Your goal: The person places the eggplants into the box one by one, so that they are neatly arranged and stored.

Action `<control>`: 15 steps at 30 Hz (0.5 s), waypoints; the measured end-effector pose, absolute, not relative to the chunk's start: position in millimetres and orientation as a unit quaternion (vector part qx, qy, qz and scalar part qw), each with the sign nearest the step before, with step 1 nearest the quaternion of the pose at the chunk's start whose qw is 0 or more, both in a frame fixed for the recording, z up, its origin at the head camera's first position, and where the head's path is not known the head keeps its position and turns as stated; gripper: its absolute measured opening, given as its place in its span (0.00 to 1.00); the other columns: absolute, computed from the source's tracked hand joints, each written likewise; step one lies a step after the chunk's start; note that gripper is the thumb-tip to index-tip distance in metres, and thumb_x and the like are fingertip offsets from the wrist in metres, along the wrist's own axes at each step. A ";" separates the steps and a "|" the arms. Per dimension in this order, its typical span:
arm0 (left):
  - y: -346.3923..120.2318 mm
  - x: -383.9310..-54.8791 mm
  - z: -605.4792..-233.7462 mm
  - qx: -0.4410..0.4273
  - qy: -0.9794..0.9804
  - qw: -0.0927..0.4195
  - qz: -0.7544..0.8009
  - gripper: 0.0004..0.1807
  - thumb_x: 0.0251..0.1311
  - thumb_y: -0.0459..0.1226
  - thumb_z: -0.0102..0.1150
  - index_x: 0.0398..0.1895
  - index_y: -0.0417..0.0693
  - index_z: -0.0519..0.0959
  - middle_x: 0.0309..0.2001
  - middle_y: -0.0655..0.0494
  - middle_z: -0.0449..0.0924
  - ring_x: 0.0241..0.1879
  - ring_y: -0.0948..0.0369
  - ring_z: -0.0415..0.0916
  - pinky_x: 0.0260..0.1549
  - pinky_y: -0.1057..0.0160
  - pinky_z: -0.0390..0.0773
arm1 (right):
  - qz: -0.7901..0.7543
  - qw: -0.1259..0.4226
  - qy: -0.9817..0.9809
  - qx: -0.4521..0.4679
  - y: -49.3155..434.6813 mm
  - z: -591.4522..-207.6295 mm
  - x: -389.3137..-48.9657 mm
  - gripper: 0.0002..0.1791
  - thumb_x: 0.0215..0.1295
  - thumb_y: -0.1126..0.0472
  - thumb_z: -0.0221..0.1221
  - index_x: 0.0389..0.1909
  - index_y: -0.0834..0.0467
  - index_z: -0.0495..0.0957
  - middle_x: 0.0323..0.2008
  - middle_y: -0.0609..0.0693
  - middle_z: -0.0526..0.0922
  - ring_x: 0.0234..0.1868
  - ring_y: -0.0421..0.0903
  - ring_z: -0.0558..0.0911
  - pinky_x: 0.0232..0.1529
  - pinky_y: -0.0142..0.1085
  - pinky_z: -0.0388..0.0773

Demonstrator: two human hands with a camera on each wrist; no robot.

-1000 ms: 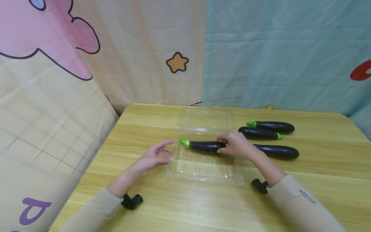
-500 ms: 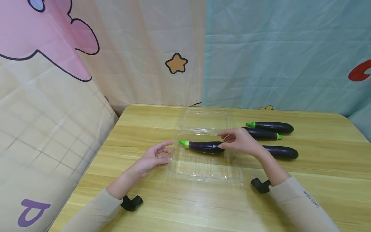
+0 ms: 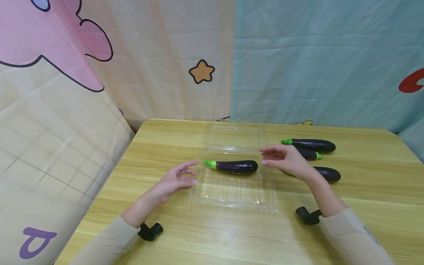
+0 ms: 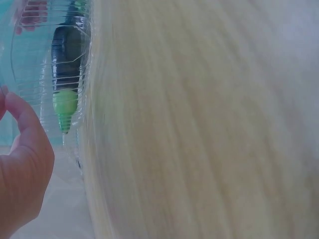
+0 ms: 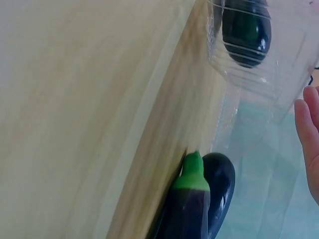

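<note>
Eggplants were partly covered by a hand, and much was cropped at the borders.
In the head view, the left parts of the middle eggplant (image 3: 307,154) and near eggplant (image 3: 328,174) were largely hidden by the right hand (image 3: 287,161); lettering (image 3: 371,235) on the right sleeve (image 3: 351,230) was too blurred to be read. Whether the clear container (image 3: 232,204) was touched by the left hand (image 3: 173,181) could not be told. Both hands were cut off in their wrist views, where the table (image 4: 199,124) was blurred.
</note>
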State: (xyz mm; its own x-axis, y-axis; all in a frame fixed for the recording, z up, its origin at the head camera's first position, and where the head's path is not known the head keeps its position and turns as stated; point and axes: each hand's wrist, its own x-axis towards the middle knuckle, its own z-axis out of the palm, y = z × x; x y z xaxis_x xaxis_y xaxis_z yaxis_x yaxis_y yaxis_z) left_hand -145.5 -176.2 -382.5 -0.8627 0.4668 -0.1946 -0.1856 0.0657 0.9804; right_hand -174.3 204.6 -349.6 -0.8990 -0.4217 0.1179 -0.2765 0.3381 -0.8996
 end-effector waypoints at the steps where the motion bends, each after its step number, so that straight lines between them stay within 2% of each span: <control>1: -176.1 -145.6 -382.4 0.102 0.689 0.242 0.675 0.38 0.57 0.29 0.59 0.69 0.40 0.54 0.51 0.45 0.66 0.40 0.62 0.73 0.41 0.67 0.77 | -0.536 0.066 0.814 -0.212 207.0 -348.6 -173.1 0.25 0.57 0.61 0.64 0.54 0.68 0.74 0.48 0.66 0.77 0.43 0.42 0.80 0.41 0.33 0.80; 8: -175.7 -145.2 -382.3 0.097 0.691 0.240 0.675 0.37 0.57 0.28 0.58 0.69 0.41 0.55 0.51 0.45 0.66 0.40 0.62 0.73 0.41 0.67 0.77 | -0.544 0.069 0.814 -0.193 224.0 -343.9 -167.2 0.25 0.59 0.61 0.63 0.55 0.69 0.72 0.47 0.65 0.77 0.43 0.39 0.80 0.41 0.32 0.79; 15: -175.4 -144.8 -381.3 0.095 0.690 0.242 0.676 0.38 0.57 0.29 0.59 0.70 0.42 0.55 0.53 0.43 0.65 0.41 0.61 0.73 0.42 0.65 0.77 | -0.539 0.048 0.816 -0.201 242.3 -342.0 -162.1 0.21 0.59 0.64 0.62 0.53 0.66 0.74 0.43 0.45 0.81 0.43 0.37 0.80 0.40 0.31 0.79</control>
